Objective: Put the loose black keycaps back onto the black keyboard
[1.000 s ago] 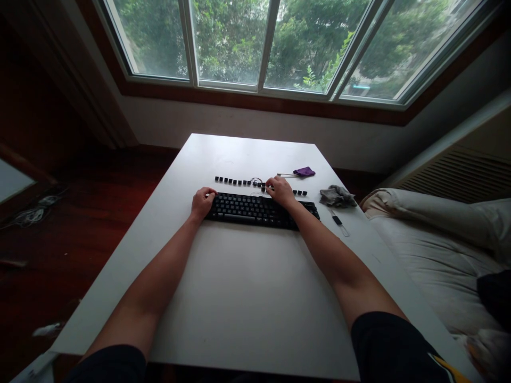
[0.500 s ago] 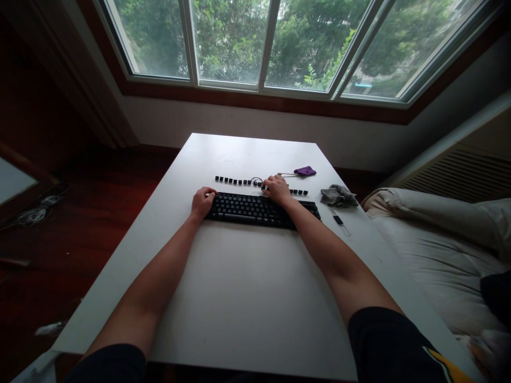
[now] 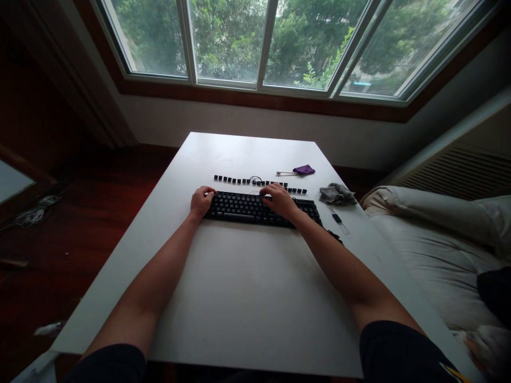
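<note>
A black keyboard (image 3: 239, 206) lies across the far half of a white table (image 3: 247, 287). My left hand (image 3: 202, 201) is curled around the keyboard's left end and holds it. My right hand (image 3: 280, 200) rests over the keys right of the middle, fingers bent and pinched together at the top rows; what they hold, if anything, is hidden. A row of loose black keycaps (image 3: 233, 180) lies just behind the keyboard, with a small wire loop (image 3: 255, 179) among them.
A purple cloth (image 3: 304, 169) with a thin stick lies behind the keycaps on the right. A crumpled grey cloth (image 3: 336, 194) and a small clear tool (image 3: 339, 221) lie right of the keyboard. A bed (image 3: 435, 239) touches the table's right side. Windows stand ahead.
My right hand has come back from the row of loose keycaps onto the keyboard's keys. My left hand has stayed on the keyboard's left end.
</note>
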`<state>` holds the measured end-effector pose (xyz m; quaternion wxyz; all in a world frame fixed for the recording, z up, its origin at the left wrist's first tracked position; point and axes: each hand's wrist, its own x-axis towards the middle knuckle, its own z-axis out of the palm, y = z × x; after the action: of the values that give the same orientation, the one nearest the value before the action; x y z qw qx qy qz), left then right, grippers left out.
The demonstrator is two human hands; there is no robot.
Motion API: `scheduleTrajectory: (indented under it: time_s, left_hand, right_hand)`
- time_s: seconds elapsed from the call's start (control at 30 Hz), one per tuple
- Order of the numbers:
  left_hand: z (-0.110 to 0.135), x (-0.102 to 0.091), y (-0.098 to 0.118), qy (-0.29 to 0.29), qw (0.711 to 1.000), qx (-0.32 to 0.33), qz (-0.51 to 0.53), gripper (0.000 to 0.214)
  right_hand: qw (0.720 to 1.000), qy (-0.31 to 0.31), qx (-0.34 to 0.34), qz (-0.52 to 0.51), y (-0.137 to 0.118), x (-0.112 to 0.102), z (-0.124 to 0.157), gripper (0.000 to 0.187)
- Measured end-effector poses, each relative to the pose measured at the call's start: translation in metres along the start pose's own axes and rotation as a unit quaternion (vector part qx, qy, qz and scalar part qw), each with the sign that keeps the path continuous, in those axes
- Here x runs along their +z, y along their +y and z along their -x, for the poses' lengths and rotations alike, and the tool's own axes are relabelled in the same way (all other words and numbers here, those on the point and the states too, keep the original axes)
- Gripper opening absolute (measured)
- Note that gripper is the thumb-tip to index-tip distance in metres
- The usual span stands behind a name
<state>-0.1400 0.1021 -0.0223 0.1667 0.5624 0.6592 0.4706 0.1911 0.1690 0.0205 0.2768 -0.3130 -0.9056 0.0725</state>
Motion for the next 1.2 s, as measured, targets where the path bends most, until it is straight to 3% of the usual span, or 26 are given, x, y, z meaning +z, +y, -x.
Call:
scheduleTrajectory:
  time_s: [0.3, 0.73, 1.2]
  left_hand:
    - [0.0, 0.0, 0.003, 0.002, 1.0, 0.004, 0.009, 0.02]
    - [0.001, 0.001, 0.002, 0.004, 1.0, -0.001, 0.012, 0.02]
    - [0.002, -0.001, 0.004, 0.002, 1.0, -0.003, 0.015, 0.02]
  right_hand:
    - [0.996, -0.005, 0.077, -0.041, -0.003, 0.0, 0.014, 0.02]
    - [0.992, -0.007, 0.118, -0.046, 0.017, 0.017, 0.014, 0.013]
    - [0.985, -0.03, 0.146, -0.08, 0.018, 0.018, 0.009, 0.013]
